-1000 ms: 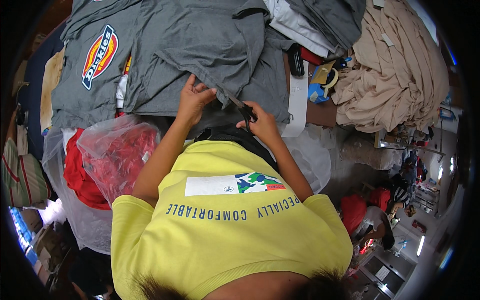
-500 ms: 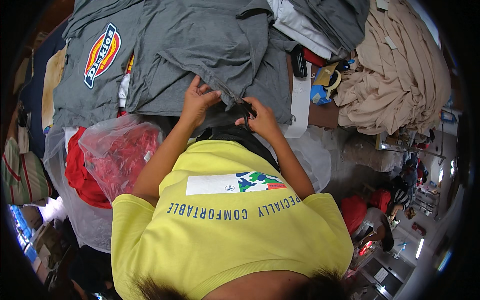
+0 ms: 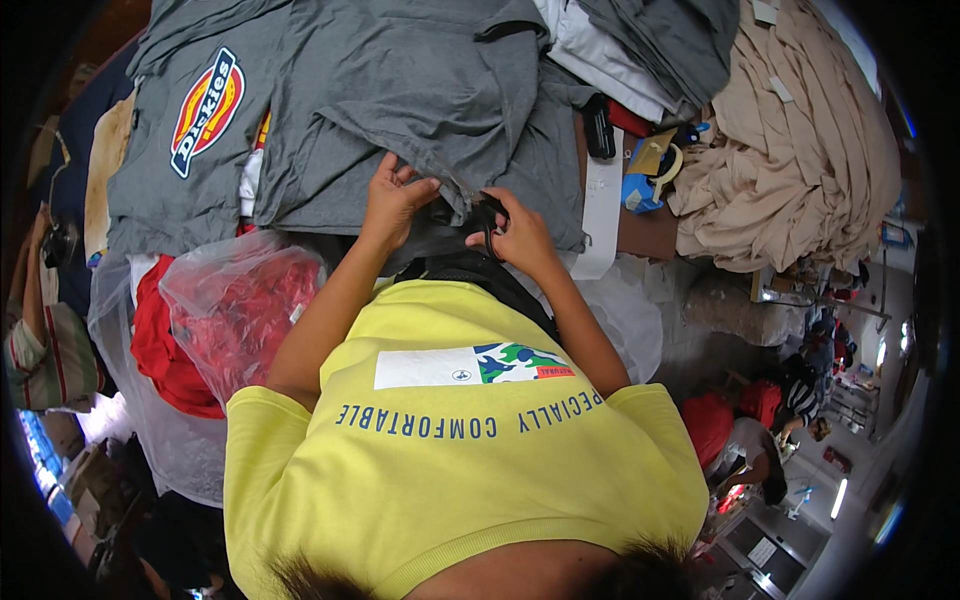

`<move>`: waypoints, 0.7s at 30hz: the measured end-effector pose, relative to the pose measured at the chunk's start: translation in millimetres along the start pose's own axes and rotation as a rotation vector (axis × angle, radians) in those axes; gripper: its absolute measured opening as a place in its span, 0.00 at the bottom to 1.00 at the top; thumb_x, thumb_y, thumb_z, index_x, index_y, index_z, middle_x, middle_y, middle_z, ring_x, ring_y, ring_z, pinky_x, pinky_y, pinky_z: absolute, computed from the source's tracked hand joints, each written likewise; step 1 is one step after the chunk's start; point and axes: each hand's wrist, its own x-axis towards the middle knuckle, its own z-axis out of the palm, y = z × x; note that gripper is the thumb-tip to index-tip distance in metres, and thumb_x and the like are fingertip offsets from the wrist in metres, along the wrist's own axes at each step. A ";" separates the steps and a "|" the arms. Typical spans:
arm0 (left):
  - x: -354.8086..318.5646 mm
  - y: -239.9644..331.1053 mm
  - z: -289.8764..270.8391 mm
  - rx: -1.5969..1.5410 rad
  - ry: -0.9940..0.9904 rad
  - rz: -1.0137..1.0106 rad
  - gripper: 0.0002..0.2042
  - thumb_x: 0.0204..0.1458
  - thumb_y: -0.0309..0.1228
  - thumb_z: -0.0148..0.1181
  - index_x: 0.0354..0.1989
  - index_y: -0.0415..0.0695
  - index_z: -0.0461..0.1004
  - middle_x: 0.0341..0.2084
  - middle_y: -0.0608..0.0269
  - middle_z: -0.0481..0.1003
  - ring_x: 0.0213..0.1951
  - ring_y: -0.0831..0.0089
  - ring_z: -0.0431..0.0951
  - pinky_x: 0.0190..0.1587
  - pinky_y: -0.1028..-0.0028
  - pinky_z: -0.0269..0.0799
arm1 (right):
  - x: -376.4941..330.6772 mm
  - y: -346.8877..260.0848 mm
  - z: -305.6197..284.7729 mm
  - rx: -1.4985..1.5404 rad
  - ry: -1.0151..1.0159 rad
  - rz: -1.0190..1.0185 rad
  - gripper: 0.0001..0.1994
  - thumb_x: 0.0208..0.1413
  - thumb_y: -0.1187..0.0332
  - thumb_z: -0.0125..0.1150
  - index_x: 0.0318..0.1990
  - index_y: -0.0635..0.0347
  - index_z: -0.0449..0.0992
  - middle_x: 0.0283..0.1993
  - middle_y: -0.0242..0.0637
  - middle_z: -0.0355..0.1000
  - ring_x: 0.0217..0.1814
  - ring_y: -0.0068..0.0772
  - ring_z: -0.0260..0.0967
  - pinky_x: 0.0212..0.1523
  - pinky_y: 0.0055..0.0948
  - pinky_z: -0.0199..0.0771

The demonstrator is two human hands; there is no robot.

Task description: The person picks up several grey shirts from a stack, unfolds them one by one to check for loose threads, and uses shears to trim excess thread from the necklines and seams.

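A dark grey T-shirt [image 3: 400,100] lies spread over the table before me, its near edge lifted between my hands. My left hand [image 3: 397,200] is closed on that edge, thumb against fingers. Black-handled scissors [image 3: 489,225] sit in my right hand [image 3: 520,232], with fingers through the handles. Their tips are at the bunched edge of the shirt, just right of my left hand; fabric and fingers partly hide the blades. To the left lies another grey shirt [image 3: 150,150] with a red, yellow and white printed emblem [image 3: 207,112].
A tall heap of beige fabric [image 3: 790,150] fills the far right. Nearer stand a tape roll [image 3: 668,170], a blue box [image 3: 640,193] and a black object [image 3: 599,128]. Plastic bags with red cloth [image 3: 240,310] hang at the left edge. Other people work on both sides.
My right hand and the scissors have shifted very slightly left and down. At the far left, another person's arm has come forward with a dark round object.
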 end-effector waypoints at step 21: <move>6.0 12.6 -2.4 0.020 0.008 0.004 0.24 0.45 0.16 0.57 0.51 0.44 0.59 0.39 0.61 0.70 0.39 0.73 0.73 0.39 0.75 0.72 | 19.0 -6.8 -0.1 0.008 0.012 -0.032 0.33 0.25 0.56 0.76 0.44 0.53 0.69 0.17 0.33 0.60 0.19 0.34 0.63 0.23 0.30 0.64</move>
